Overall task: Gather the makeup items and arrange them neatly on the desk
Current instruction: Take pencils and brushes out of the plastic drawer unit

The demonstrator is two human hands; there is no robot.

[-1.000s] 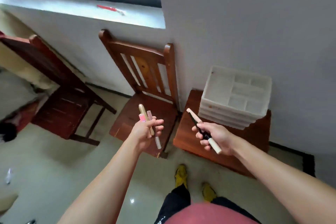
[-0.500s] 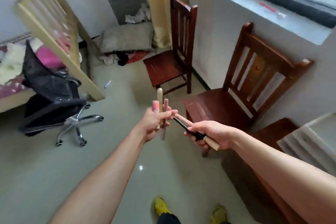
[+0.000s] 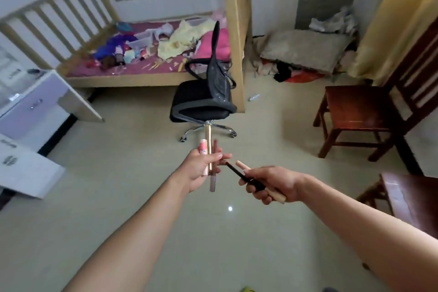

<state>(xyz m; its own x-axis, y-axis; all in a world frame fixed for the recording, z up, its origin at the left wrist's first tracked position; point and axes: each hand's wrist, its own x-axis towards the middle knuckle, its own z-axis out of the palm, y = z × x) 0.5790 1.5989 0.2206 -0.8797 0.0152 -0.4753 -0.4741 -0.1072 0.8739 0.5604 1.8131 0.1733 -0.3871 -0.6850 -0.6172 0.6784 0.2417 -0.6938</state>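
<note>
Two hands are raised over the pale floor (image 3: 94,173), both occupied. Left hand (image 3: 199,170) has its fingers curled round three upright makeup items: a gold tube (image 3: 208,140), a pink-capped stick (image 3: 203,149) just beside it, and a mauve tube (image 3: 212,182) whose lower end hangs below the palm. Right hand (image 3: 272,184) grips two slanted items side by side, a black pencil (image 3: 237,173) and a beige stick (image 3: 243,166), tips directed toward the left hand; contact cannot be determined. Pale desk (image 3: 35,104) stands far left, well apart from both hands. Black office chair (image 3: 203,99) stands ahead, before a cluttered bed (image 3: 142,79); a wooden chair (image 3: 355,111) is at right.
</note>
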